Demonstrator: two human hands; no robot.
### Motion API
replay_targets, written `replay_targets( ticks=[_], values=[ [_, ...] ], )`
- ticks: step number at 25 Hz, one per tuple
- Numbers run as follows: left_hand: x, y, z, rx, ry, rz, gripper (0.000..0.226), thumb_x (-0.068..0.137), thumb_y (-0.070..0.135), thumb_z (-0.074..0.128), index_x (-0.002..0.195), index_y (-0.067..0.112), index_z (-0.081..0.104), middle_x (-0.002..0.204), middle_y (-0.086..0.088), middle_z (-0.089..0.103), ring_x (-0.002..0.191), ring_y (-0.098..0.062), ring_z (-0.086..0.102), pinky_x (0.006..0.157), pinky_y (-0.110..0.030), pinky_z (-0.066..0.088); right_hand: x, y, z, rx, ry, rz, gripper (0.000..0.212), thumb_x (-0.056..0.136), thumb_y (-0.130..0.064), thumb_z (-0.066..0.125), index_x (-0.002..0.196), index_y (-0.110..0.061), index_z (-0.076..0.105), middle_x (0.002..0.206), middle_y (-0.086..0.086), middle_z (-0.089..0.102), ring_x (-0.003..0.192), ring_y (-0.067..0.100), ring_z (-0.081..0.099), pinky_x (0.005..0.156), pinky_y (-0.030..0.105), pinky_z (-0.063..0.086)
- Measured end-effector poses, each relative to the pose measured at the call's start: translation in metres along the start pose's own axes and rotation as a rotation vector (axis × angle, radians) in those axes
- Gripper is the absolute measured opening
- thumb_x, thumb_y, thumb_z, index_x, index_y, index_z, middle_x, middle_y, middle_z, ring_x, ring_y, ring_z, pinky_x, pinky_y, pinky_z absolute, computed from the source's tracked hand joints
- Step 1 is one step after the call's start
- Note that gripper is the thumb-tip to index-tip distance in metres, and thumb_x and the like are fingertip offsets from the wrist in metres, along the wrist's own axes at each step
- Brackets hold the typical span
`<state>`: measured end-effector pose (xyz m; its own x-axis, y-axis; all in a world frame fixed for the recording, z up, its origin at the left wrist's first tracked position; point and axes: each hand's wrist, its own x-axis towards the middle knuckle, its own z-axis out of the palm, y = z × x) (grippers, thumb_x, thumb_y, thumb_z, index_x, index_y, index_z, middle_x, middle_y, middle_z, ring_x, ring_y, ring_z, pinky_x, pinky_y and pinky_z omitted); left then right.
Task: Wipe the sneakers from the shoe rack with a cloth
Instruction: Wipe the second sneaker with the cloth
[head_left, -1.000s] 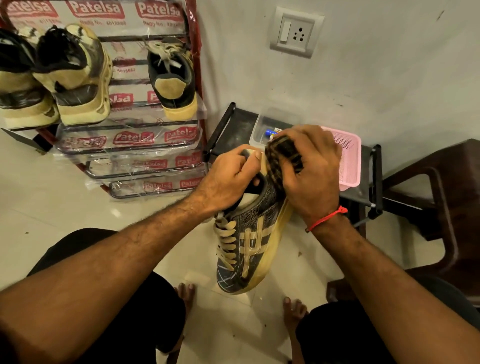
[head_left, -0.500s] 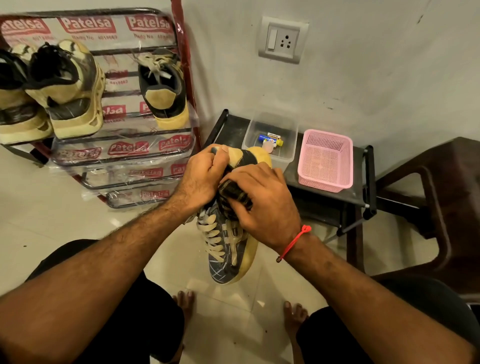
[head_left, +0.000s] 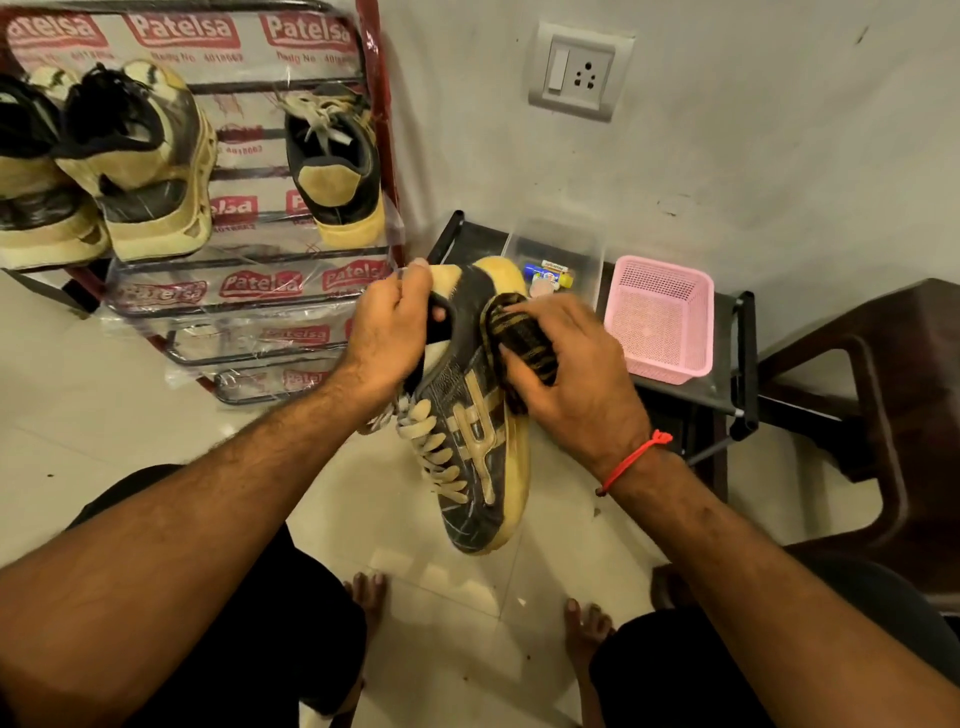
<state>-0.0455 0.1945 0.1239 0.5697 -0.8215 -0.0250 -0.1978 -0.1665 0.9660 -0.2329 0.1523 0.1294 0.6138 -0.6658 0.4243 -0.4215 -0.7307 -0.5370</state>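
Currently my right hand (head_left: 571, 384) has fingers curled around a dark striped cloth (head_left: 522, 338), pressing it on the sneaker (head_left: 470, 447) side near the heel. Left hand (head_left: 387, 332) grips the sneaker collar, fingers hooked inside the opening. Sneaker is in the air, toe pointing down at the floor, heel up. Left of sneaker: shoe rack (head_left: 249, 291) with three more shoes. Just behind sneaker: clear box (head_left: 582, 249), then pink basket (head_left: 660, 317) to its right.
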Motion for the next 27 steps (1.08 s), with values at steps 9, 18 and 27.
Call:
replay_targets(
  ticks=[9,18,27],
  values=[
    [-0.008,0.006,-0.001,0.086,-0.159,0.088,0.049,0.104,0.043,0.040,0.068,0.014,0.057,0.058,0.009,0.052,0.056,-0.006,0.050,0.063,-0.030,0.041,0.007,0.002,-0.012,-0.189,0.182,-0.083,0.037,0.085,-0.030,0.060,0.113,-0.007,0.068,0.112,0.012,0.062,0.105,0.032,0.058,0.090,0.046,0.048],
    [-0.009,-0.001,0.004,0.218,-0.053,0.119,0.039,0.108,0.034,0.038,0.079,0.020,0.061,0.067,0.009,0.059,0.064,-0.006,0.056,0.062,-0.024,0.043,-0.002,-0.010,0.000,0.083,-0.012,-0.062,0.028,0.085,-0.028,0.064,0.105,-0.009,0.069,0.101,0.005,0.061,0.093,0.017,0.058,0.083,0.037,0.053],
    [-0.032,-0.004,0.014,0.331,-0.376,0.500,0.048,0.101,0.045,0.030,0.115,0.013,0.062,0.083,0.007,0.066,0.074,-0.010,0.066,0.064,-0.035,0.055,0.010,0.004,-0.017,-0.084,0.180,0.014,0.030,0.085,-0.028,0.060,0.107,-0.010,0.069,0.105,0.007,0.063,0.101,0.027,0.060,0.086,0.048,0.049]
  ],
)
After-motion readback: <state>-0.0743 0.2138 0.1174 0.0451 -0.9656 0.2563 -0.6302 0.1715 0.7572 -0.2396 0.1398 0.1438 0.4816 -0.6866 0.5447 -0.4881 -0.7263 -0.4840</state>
